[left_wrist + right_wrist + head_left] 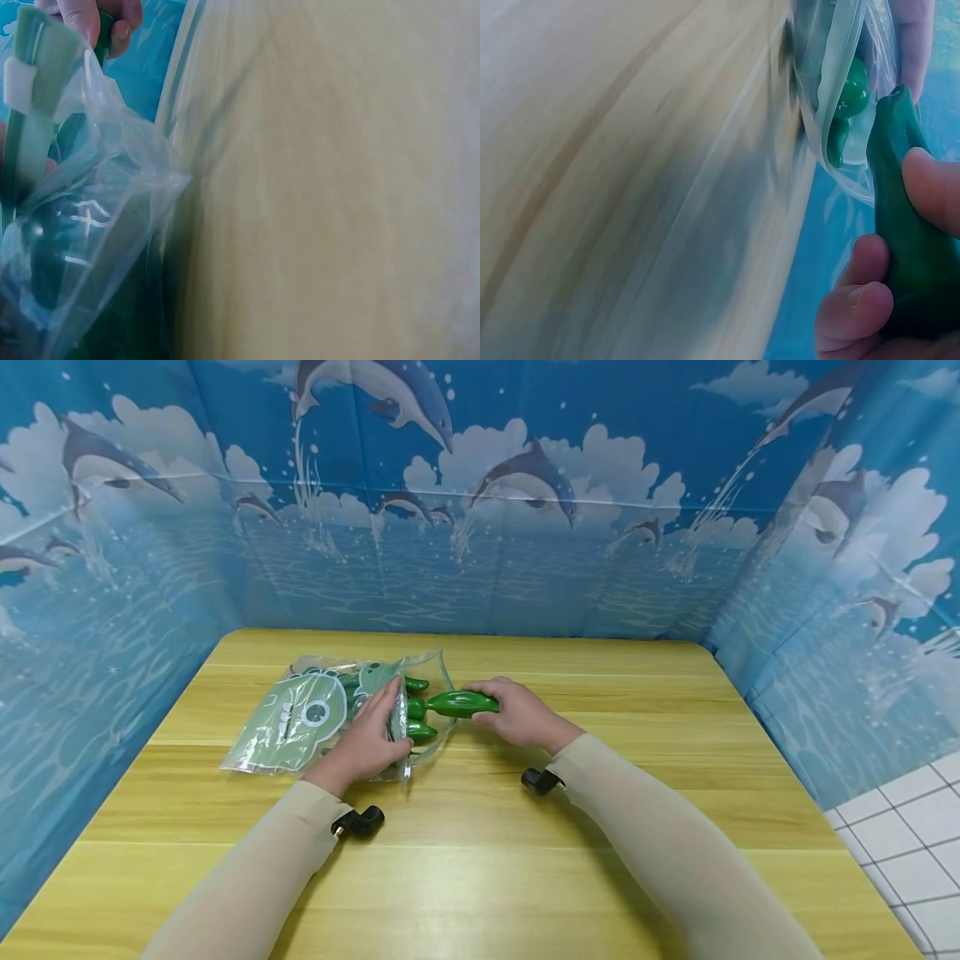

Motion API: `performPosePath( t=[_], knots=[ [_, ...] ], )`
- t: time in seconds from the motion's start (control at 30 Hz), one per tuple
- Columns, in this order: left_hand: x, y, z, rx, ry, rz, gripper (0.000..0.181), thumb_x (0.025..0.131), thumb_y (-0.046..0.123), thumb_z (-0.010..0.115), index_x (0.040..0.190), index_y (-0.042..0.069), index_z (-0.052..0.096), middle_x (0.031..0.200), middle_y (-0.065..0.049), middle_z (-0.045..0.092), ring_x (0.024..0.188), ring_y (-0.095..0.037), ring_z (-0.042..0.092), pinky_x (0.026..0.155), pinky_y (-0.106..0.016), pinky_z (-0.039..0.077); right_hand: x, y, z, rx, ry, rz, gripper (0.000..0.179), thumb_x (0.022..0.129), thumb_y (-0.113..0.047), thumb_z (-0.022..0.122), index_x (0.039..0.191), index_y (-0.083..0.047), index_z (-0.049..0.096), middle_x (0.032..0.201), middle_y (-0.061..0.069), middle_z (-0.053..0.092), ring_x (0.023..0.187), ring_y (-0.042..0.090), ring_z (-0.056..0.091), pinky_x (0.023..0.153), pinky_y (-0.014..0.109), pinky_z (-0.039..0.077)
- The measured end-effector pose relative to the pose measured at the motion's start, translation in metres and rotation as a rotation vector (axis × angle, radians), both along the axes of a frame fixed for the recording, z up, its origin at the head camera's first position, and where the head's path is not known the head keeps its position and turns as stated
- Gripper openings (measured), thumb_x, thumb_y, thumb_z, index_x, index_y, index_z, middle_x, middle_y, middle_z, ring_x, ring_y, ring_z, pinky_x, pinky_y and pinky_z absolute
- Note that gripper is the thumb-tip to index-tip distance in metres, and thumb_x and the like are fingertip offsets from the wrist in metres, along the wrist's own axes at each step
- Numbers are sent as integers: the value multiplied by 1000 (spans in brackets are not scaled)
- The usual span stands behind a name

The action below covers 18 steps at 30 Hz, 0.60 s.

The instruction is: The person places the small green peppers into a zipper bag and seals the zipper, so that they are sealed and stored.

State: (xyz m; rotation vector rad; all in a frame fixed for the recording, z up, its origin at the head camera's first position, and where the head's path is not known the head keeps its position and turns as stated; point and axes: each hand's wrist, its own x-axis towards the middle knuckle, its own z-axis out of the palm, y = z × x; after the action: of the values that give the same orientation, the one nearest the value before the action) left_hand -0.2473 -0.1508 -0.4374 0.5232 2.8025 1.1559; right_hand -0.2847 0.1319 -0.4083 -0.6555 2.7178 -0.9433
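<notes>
A clear plastic zip bag (262, 735) with a pale green cartoon print lies on the left half of the table, its mouth facing right. My left hand (363, 739) lies over the bag near its mouth and grips the rim, fingers pointing away from me and thumb spread towards the opening. My right hand (521, 714) holds a long glossy green pepper (459, 703), its narrow end pointing left at the bag's mouth. Several more green peppers (420, 732) show inside the opening. In the right wrist view, thumb and fingers wrap the held pepper (900, 180), with a rounded green pepper (853, 90) in the bag behind.
The yellow wood-grain table (600, 843) extends in front of and right of the bag. Behind it and at both sides hangs a blue dolphin-print curtain (525, 585). White floor tiles (900, 827) show at the lower right. A green zip strip (34, 112) edges the bag's mouth.
</notes>
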Motion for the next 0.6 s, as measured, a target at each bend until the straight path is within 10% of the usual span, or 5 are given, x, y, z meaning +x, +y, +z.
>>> performPosePath(
  t=[0.6],
  knots=[
    [0,1,2,8,-16,-5,105,90,24,66,171,15,1,178,-13,6,165,-38,5,130,-66,9,-5,-31,-6,88,35,17,55,103,-24,68,156,-19,53,144,13,59,118,26,62,104,47,52]
  ],
)
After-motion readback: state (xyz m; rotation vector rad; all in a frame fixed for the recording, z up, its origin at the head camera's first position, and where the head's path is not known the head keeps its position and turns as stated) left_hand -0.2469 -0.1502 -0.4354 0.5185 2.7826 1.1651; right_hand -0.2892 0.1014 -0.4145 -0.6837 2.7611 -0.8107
